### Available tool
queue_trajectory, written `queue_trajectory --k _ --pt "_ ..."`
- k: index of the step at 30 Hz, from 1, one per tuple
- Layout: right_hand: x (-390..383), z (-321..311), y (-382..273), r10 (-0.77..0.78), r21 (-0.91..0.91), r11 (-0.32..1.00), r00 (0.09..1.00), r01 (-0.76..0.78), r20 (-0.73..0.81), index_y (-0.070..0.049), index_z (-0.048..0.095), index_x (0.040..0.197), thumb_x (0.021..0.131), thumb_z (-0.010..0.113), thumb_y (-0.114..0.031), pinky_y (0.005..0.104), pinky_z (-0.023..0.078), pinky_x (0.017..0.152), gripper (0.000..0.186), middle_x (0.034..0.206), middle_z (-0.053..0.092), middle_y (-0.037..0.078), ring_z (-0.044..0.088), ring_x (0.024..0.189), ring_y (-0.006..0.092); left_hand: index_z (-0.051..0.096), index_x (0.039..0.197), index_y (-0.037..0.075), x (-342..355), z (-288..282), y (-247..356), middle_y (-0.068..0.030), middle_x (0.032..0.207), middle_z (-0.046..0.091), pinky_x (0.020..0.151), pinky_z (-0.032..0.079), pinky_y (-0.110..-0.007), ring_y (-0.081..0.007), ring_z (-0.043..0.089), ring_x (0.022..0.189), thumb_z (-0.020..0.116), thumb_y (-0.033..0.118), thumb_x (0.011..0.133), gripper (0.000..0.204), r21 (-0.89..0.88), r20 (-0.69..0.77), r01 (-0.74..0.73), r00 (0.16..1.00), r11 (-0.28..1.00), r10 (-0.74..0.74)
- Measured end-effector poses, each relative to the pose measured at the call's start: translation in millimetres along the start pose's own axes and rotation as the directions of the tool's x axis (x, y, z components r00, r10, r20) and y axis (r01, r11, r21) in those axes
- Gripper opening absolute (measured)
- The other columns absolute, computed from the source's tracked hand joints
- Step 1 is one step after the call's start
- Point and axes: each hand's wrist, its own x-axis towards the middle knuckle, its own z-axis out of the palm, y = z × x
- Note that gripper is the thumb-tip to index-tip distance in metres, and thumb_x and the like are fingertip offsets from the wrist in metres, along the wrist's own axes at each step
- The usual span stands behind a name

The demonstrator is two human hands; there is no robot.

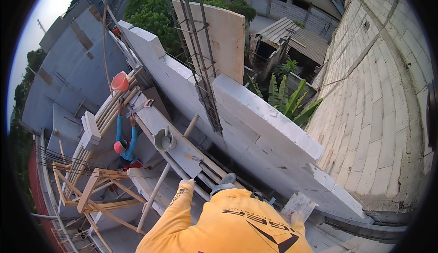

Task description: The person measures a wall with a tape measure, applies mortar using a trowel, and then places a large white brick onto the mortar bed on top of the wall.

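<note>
My left hand (186, 183) is closed in a fist beside a long round pole (172, 162) at the edge of the planks; whatever lies inside it is hidden. On the right, my right hand (297, 217) holds the lower edge of a flat pale grey rectangular piece (299, 203), close to the foot of the light block wall (269, 155). My shoe (229, 178) shows between the hands. Ahead of my left hand, a grey bucket (164, 140) with a handle sticking out stands on the plank (159, 120), and a small fork-like tool (193, 157) lies nearby.
A co-worker (127, 148) in blue sleeves reaches up to the planks from below. Farther along are an orange bucket (120, 81) and a handsaw (142, 105). Steel rebar (200, 57) rises from a gap in the wall, against a wooden panel (223, 38). Wooden trestles (98, 191) stand lower left.
</note>
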Motion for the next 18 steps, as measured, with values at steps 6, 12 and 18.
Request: queue_trajectory --k 6,12,18 --pt "4.8 -0.6 -17.9 -0.047 -0.050 0.997 0.996 0.051 0.080 0.002 0.056 0.097 0.089 0.043 -0.002 0.0409 0.056 0.056 0.016 0.082 0.066 0.023 0.067 0.063 0.0327 0.060 0.118 -0.003 36.9 19.5 49.4 -0.0071 0.091 0.066 0.062 0.052 -0.031 -0.0169 0.063 0.072 0.060 0.014 0.094 0.029 -0.996 0.003 0.019 0.987 -0.093 0.161" --pt "9.1 -28.5 -33.8 -0.023 -0.107 0.994 0.996 0.032 0.085 0.000 0.057 0.096 0.091 0.046 -0.005 0.0389 0.053 0.048 0.013 0.079 0.065 0.018 0.067 0.062 0.0286 0.038 0.144 -0.001 -100.2 -204.6 259.8 -0.0105 0.095 0.065 0.073 0.053 -0.026 -0.0152 0.063 0.075 0.068 0.026 0.092 0.065 -0.781 -0.481 -0.617 0.696 0.100 0.533" --pt "6.4 -35.0 -35.4 -0.075 -0.234 0.968 0.995 0.087 0.059 0.000 0.059 0.096 0.090 0.048 -0.006 0.0379 0.052 0.049 0.014 0.078 0.065 0.017 0.066 0.061 0.0281 0.044 0.133 -0.005 -117.2 -329.5 337.9 -0.0097 0.082 0.066 0.070 0.052 -0.029 -0.0164 0.062 0.073 0.070 0.025 0.088 0.060 -0.668 -0.532 -0.698 0.691 0.259 0.489"
